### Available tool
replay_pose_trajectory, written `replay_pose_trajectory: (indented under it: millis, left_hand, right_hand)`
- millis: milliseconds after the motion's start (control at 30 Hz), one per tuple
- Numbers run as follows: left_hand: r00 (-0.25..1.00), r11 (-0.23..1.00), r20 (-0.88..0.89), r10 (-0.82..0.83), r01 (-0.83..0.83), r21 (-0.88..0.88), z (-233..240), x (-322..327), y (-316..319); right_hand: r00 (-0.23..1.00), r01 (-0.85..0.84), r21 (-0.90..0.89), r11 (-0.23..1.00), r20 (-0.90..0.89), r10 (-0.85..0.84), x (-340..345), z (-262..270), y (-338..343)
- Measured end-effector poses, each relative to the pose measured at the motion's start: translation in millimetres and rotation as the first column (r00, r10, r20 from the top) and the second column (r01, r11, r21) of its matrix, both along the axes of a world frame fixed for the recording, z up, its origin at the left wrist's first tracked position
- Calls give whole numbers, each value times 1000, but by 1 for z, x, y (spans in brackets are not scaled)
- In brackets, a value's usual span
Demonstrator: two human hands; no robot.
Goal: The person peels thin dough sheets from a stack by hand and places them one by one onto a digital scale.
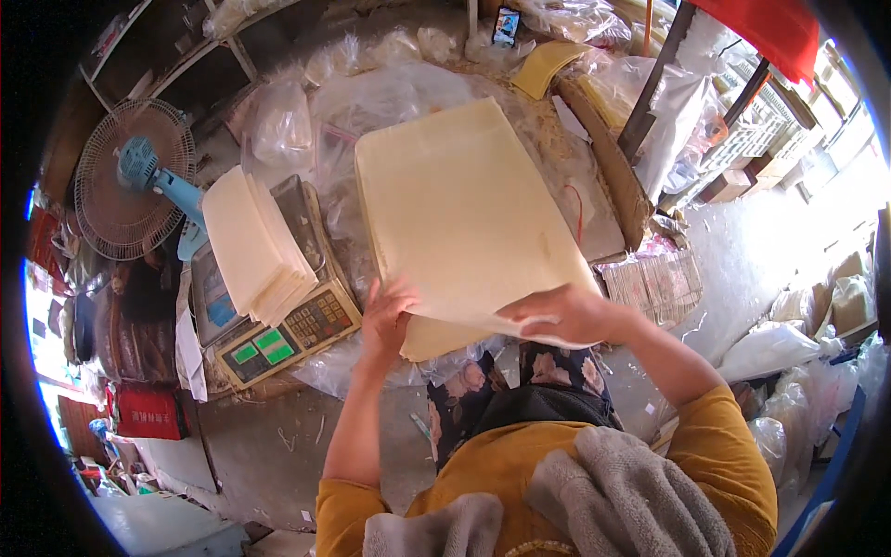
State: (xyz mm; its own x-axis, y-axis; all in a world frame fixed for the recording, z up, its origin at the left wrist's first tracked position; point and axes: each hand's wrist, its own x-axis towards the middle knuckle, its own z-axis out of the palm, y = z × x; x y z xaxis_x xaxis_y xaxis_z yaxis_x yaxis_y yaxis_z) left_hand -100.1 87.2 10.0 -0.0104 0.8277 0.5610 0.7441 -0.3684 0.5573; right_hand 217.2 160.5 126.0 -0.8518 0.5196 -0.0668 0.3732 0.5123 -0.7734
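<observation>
A broad stack of thin, cream-coloured sheets [459, 202] lies in front of me on the plastic-covered work surface. My left hand [390, 313] is at the near left corner of the top sheet, its fingers blurred. At the near right edge, my right hand [564, 313] grips the same sheet, whose near edge is lifted and curved. Below that edge, the corner of more cream sheets [442, 338] shows. To the left, a folded pile of pale sheets [254, 244] rests on a digital scale [299, 327] with lit green displays.
A blue fan [156, 174] stands beyond the scale. Clear plastic bags [282, 125] crowd the far side. A cardboard box [612, 167] borders the stack on the right, with a yellow folded sheet [546, 66] and a phone [506, 26] at the back.
</observation>
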Motion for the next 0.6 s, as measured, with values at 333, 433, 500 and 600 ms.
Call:
replay_pose_trajectory:
  millis: [333,433,500,600]
  left_hand:
    - [847,860,343,407,-228,-457,-7,-17,-10]
    - [808,883,417,418,-253,-394,5,-13,20]
    - [811,791,259,524,-351,-500,9,-14,37]
    - [813,773,-23,582,-562,-296,11,-1,53]
  right_hand:
    - [956,291,77,954,3,-292,85,-66,81]
    - [863,491,-40,870,-112,-492,70,-102,105]
    - [753,624,-179,761,-125,-646,42,-106,108]
    - [655,754,33,656,-96,-749,16,-108,110]
